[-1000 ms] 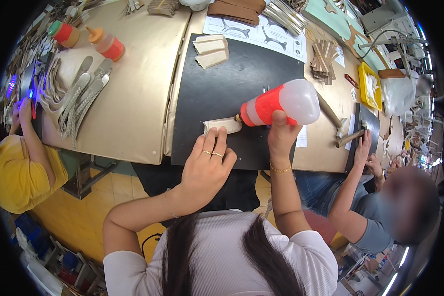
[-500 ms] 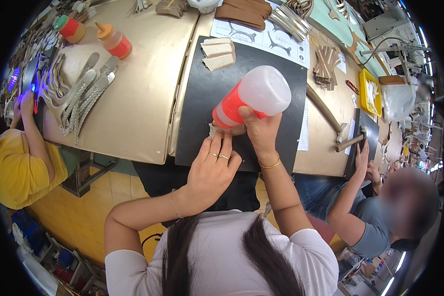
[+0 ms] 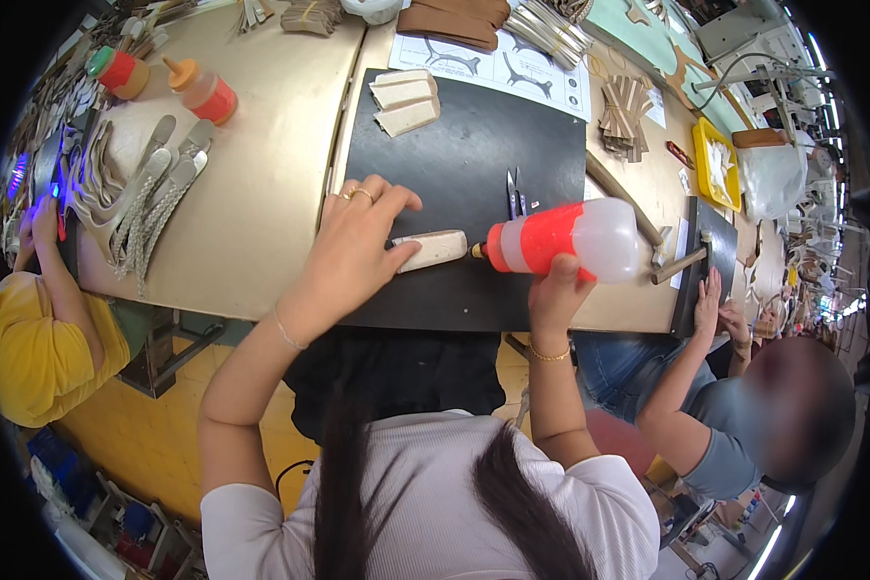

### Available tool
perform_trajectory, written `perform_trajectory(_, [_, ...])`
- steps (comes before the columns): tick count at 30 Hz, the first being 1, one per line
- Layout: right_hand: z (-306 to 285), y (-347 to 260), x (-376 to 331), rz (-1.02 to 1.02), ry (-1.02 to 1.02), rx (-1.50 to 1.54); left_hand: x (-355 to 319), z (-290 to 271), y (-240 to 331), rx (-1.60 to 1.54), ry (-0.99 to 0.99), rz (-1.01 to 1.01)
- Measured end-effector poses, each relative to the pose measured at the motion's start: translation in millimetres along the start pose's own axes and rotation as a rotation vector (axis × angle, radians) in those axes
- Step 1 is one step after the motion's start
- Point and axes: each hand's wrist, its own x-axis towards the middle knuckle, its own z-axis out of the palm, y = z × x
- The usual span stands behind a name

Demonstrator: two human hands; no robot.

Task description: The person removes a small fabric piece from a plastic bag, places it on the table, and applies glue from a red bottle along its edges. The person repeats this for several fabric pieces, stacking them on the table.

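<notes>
My right hand [image 3: 558,295] is wrapped round a squeeze bottle [image 3: 604,237], translucent white with a red band. The bottle lies tilted nearly level, its dark nozzle pointing left at the right end of a small pale strap piece [image 3: 433,249]. That piece rests on the black mat [image 3: 483,116]. My left hand [image 3: 348,242] is over the mat's left edge, fingers apart and bent, the thumb tip at the piece's left end. Behind the bottle lie small scissors [image 3: 516,198], blades pointing away. Several similar pale pieces [image 3: 404,97] sit at the mat's far left.
Two glue bottles stand at far left: an orange-capped one [image 3: 203,92] and a green-capped one [image 3: 116,72]. Braided straps [image 3: 164,208] lie nearer. On the right are a hammer [image 3: 623,198], strip bundle [image 3: 626,116] and yellow basket [image 3: 717,164]. Co-workers sit on both sides.
My right hand has swung the bottle rightward and laid it flatter, nozzle off the work. My left hand has moved left and up, its fingers coming apart. The pale piece and scissors now show.
</notes>
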Motion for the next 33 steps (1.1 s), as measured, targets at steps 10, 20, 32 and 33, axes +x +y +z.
perform_trajectory(10, [12,-13,-19,0.047,-0.145,-0.01,15,-2,-9,-0.005,-0.203,-0.095])
perform_trajectory(20, [27,-4,-43,0.148,-0.287,-0.027,14,-1,-12,-0.031,-0.22,-0.114])
perform_trajectory(32, [16,-8,-3,0.146,0.012,0.248,11,-6,-19,-0.103,-0.226,-0.125])
perform_trajectory(33, [11,-9,3,0.124,0.041,0.227,12,-7,-19,-0.099,-0.238,-0.134])
